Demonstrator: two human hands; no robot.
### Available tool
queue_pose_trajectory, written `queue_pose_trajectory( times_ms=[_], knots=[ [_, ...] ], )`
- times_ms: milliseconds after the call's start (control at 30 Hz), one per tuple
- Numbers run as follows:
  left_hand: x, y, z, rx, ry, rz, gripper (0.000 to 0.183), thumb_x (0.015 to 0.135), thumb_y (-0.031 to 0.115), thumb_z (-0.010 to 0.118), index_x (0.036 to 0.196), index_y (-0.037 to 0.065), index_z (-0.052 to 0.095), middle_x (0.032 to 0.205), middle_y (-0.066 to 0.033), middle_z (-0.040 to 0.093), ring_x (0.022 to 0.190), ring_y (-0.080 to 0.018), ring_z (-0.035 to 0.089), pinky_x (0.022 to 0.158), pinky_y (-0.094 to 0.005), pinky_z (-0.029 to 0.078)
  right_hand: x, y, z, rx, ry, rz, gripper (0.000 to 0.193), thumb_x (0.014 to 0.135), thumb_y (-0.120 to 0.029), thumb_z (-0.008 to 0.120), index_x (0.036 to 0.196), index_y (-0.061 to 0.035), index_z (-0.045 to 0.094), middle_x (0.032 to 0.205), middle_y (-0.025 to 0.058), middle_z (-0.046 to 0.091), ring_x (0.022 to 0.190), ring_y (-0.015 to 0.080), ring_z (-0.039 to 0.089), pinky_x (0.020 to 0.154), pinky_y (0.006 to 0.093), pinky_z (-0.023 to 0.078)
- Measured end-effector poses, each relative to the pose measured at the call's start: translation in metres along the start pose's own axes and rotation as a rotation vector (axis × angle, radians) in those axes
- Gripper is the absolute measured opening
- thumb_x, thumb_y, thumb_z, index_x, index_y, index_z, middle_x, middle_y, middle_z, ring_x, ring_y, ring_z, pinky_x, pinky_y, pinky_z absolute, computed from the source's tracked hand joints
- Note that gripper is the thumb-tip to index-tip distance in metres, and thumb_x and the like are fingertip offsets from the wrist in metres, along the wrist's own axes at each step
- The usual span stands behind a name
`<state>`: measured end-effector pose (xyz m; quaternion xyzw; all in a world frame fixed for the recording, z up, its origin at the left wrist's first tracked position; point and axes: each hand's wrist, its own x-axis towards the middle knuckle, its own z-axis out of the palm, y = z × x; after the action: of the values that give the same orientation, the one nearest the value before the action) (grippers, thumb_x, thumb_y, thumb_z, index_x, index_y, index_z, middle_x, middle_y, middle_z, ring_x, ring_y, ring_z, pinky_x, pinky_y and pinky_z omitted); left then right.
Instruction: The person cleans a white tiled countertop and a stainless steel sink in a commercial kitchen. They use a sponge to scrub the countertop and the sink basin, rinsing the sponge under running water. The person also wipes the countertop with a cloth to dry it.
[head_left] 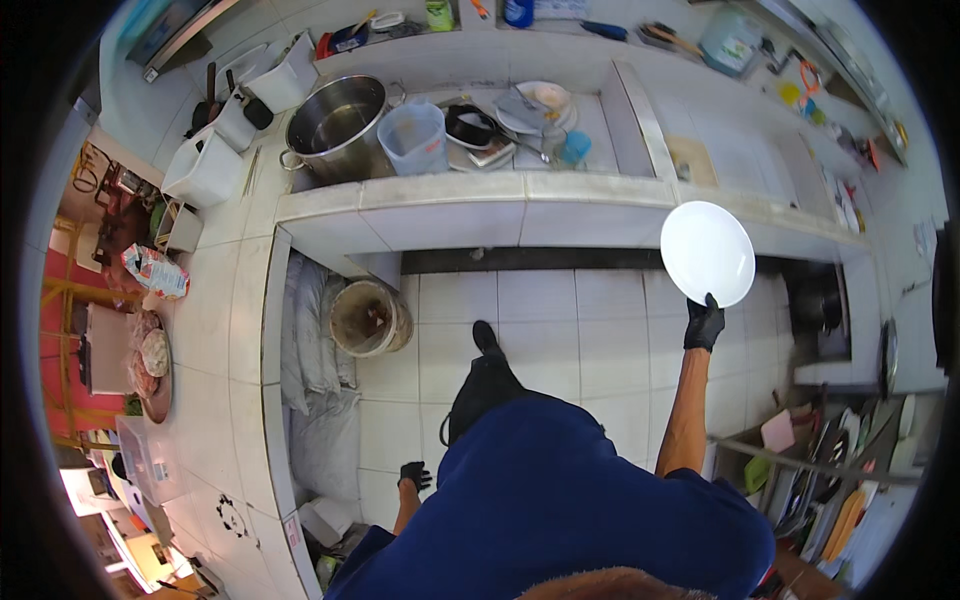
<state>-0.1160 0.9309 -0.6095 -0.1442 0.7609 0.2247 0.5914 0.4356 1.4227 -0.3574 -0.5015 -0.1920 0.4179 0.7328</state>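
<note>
My right hand point(704, 325), in a black glove, grips a white plate point(707, 252) by its near rim. The thumb lies over the edge and the plate's flat face is turned up. It is held out over the floor, beside the front edge of the tiled sink counter point(600, 190). My left hand point(415, 475), also black-gloved, hangs low at my side with its fingers apart and nothing in it. Nearest to it are grey sacks point(325, 440) under the left counter.
In the sink basin are a large steel pot point(338, 125), a translucent bucket point(413, 138), a black pan point(470, 125) and stacked dishes. A dirty waste bucket point(370, 318) stands on the floor. At the lower right is a rack point(820, 465) of dishes and boards. Raw meat lies on a tray point(160, 405) at left.
</note>
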Motion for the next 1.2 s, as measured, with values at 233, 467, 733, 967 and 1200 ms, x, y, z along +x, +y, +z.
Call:
queue_pose_trajectory(
  times_ms=[233, 467, 733, 967, 1200],
  knots=[
    [-0.045, 0.297, 0.089, -0.123, -0.076, 0.347, 0.020, 0.079, 0.028, 0.050, 0.095, 0.015, 0.052, 0.082, -0.0045, 0.056, 0.066, -0.0179, 0.055, 0.055, -0.0329, 0.043, 0.104, 0.063, 0.231, -0.141, -0.264, 0.242, 0.043, 0.077, -0.007, 0.051, 0.117, 0.0037, 0.040, 0.110, 0.0192, 0.051, 0.098, 0.0317, 0.054, 0.083, 0.0420, 0.049],
    [-0.124, 0.420, 0.086, -0.232, 0.154, 0.612, 0.032, 0.083, 0.022, 0.045, 0.113, 0.014, 0.049, 0.096, -0.0067, 0.058, 0.076, -0.0174, 0.058, 0.061, -0.0286, 0.044, 0.220, 0.155, 0.400, -0.062, -0.393, 0.580, 0.040, 0.077, -0.004, 0.050, 0.115, 0.0051, 0.041, 0.099, 0.0210, 0.055, 0.088, 0.0335, 0.058, 0.072, 0.0416, 0.053],
    [-0.117, 0.176, 0.152, -0.710, 0.306, 0.060, 0.021, 0.080, 0.031, 0.048, 0.075, 0.011, 0.052, 0.059, -0.0058, 0.053, 0.049, -0.0172, 0.052, 0.040, -0.0292, 0.040, 0.325, 0.296, 0.476, -0.301, -0.539, 0.753, 0.024, 0.079, -0.005, 0.052, 0.101, 0.0043, 0.047, 0.094, 0.0213, 0.057, 0.078, 0.0317, 0.060, 0.067, 0.0407, 0.054],
    [-0.165, 0.057, 0.370, -0.022, 0.309, 0.529, 0.036, 0.082, 0.036, 0.049, 0.112, 0.016, 0.050, 0.100, -0.0115, 0.058, 0.075, -0.0274, 0.059, 0.063, -0.0403, 0.047, 0.343, 0.320, 0.482, -0.399, -0.556, 0.844, 0.026, 0.082, -0.007, 0.052, 0.106, 0.0002, 0.047, 0.101, 0.0189, 0.056, 0.086, 0.0328, 0.058, 0.074, 0.0425, 0.053],
    [-0.166, 0.107, 0.404, -0.873, 0.173, -0.111, 0.034, 0.082, 0.033, 0.048, 0.112, 0.016, 0.049, 0.099, -0.0108, 0.058, 0.077, -0.0257, 0.058, 0.064, -0.0401, 0.046, 0.336, 0.325, 0.497, -0.800, -1.063, 0.668, 0.031, 0.084, -0.014, 0.050, 0.110, 0.0016, 0.045, 0.099, 0.0192, 0.057, 0.087, 0.0357, 0.058, 0.071, 0.0431, 0.052]
  ],
)
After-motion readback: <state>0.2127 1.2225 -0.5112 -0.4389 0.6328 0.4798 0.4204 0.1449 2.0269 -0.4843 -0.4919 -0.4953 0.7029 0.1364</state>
